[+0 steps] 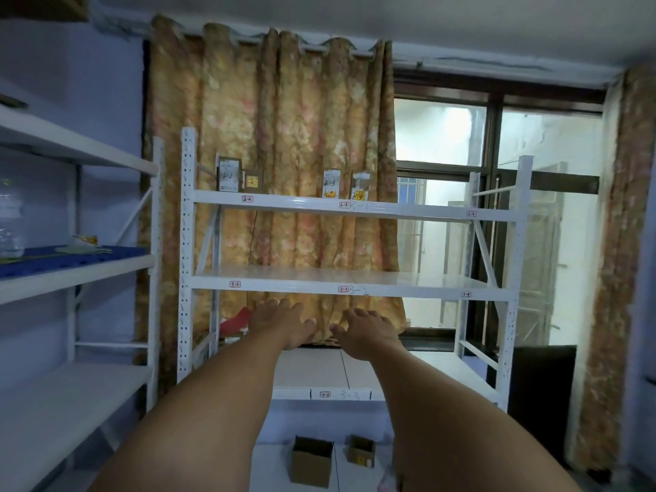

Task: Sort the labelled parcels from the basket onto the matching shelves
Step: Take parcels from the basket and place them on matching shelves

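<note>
Both forearms fill the lower frame and cover much of the lowest shelf (436, 367) of the white steel rack (187, 243). Its front tag (324, 394) is too small to read. The left hand (280, 321) and the right hand (365, 328) reach forward side by side just below the middle shelf (390, 278), with fingers spread and loose, holding nothing. A red object (237, 320) beside the left hand is partly hidden and cannot be identified.

Four parcels stand on the top shelf (408, 212). A brown carton (228, 174) marked 2-2 touches a smaller brown box (252, 180), both above the 2-2 tag (247, 198). A pale parcel (332, 184) and a second pale parcel (359, 186) stand near the 2-3 tag (344, 204); their writing is blurred.

On the floor between the arms sit a larger open cardboard box (311, 459) and a smaller one (361, 450). At the left, a second rack (71, 275), cut off by the frame edge, carries a blue mat (53, 259) and a clear plastic bottle (9, 221) that is half out of view. A floral curtain (284, 118) hangs behind the white steel rack, and a window (443, 136) shows at the right.
</note>
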Demonstrator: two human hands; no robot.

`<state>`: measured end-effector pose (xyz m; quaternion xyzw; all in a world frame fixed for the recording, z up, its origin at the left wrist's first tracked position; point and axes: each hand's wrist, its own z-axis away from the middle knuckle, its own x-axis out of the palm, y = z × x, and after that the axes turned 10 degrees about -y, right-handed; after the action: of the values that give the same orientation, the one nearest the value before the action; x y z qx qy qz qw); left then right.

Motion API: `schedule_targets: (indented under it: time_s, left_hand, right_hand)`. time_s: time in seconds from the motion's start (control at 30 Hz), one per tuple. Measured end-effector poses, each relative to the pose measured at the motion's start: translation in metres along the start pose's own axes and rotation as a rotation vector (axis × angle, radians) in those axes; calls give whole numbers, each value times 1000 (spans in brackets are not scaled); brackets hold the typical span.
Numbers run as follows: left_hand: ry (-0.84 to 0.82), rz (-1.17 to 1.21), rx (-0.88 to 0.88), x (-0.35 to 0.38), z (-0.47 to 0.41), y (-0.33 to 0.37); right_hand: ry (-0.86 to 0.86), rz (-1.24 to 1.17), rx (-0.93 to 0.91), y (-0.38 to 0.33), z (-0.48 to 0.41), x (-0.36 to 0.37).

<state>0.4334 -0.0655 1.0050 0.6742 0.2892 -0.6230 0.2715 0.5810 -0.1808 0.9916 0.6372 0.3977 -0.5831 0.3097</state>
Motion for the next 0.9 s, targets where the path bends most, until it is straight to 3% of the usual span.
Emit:
schedule_targets:
  time_s: [0.2,0.37,0.63,0.9]
  left_hand:
    - [9,8,-24,4,27,-6]
    - [-59,36,-180,14,70,-52]
    - [-78,5,-594,67,204,-214]
    - [-206,103,-1042,162,376,-346]
  right_hand:
    - [2,-16,-24,-1,24,-6]
    - [-25,18,-125,-46,34,-8]
    - [-162,35,-545,-238,51,50]
    - [-314,68,-1011,-468,126,167]
